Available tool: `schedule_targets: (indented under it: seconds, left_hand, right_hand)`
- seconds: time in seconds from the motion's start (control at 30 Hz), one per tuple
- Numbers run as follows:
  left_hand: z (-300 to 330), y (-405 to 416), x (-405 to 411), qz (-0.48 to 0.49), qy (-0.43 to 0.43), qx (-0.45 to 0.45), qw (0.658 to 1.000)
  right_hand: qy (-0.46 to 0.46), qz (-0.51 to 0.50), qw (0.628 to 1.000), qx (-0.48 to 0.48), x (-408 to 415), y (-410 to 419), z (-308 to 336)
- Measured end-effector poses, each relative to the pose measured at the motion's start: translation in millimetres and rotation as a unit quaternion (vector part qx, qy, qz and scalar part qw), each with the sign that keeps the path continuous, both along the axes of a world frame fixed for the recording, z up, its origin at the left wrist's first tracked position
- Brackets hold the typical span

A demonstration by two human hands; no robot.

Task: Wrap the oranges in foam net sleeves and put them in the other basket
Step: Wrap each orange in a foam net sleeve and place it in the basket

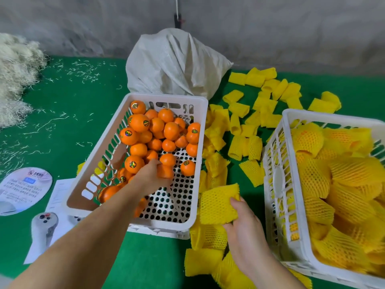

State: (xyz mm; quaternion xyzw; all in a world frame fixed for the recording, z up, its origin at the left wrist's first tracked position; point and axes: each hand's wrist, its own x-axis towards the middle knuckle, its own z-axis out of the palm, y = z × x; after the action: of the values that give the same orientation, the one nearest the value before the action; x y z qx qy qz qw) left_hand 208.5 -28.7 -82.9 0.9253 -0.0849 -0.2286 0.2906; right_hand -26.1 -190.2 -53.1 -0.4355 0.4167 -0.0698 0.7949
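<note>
A white basket [200, 142] in the middle holds several bare oranges [154, 130]. My left hand [150, 176] reaches into it and its fingers close around one orange [166, 163] near the basket's middle. My right hand [243, 222] grips a yellow foam net sleeve [218, 203] just right of that basket, above the table. A second white basket [273, 184] on the right is filled with oranges wrapped in yellow sleeves [333, 184].
Loose yellow sleeves [250, 122] lie scattered on the green table [73, 113] between and behind the baskets. A white sack [173, 63] stands at the back. Pale shredded fibre [14, 76] is piled far left. Printed leaflets [25, 188] lie front left.
</note>
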Motion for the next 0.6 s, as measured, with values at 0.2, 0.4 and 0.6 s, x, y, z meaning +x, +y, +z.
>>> schedule_targets:
  seconds: [0.2,0.4,0.6]
  left_hand:
    - [54.5,-47.9,-66.0,0.134,-0.024,-0.438,0.889]
    - [49.2,-77.4,-135.9,0.017,-0.017,-0.48,0.877]
    - [47.1,-59.5,-134.7,-0.023,0.043,-0.476,0.878]
  right_hand:
    - [-0.009,-0.06,0.998,0.017,7.2,-34.6,0.1]
    - [-0.069,-0.016,0.993,-0.099,7.0,-45.7,20.8]
    - [-0.023,-0.052,0.941,-0.333,6.1,-52.3,19.7]
